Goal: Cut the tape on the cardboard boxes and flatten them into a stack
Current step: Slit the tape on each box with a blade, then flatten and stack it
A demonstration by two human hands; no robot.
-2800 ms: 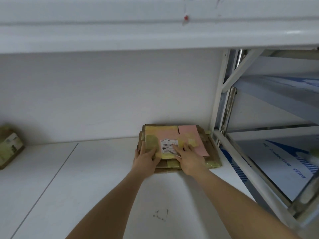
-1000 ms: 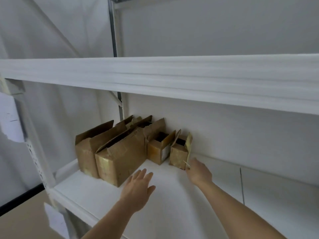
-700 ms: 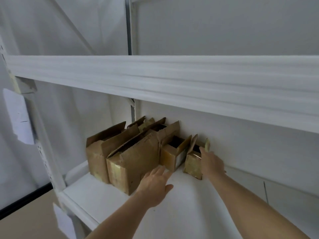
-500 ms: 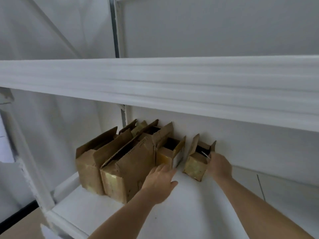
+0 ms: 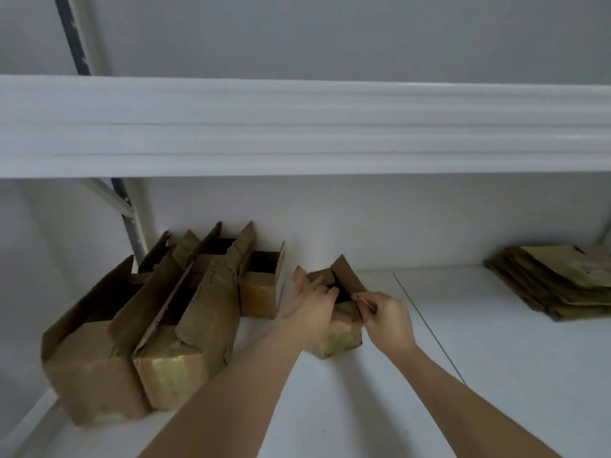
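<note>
Both hands are on one small cardboard box (image 5: 337, 332) that stands on the white shelf (image 5: 363, 408). The left hand (image 5: 310, 309) wraps its fingers over the box's left rim, holding it. The right hand (image 5: 386, 320) grips the box's right side, thumb and fingers curled at the base of an upright flap (image 5: 347, 276); a thin pale object seems pinched there too, but it is too small to identify. The small box is open at the top, its inside dark.

Left of the small box, three more open boxes stand touching one another: a smaller one (image 5: 259, 292) nearest it, then two larger ones (image 5: 185, 342), (image 5: 89, 365) toward the shelf's left end. Far right of the small box, against the back wall, lies one stack of flattened cardboard (image 5: 558, 282). Above the small box runs one upper shelf (image 5: 297, 127).
</note>
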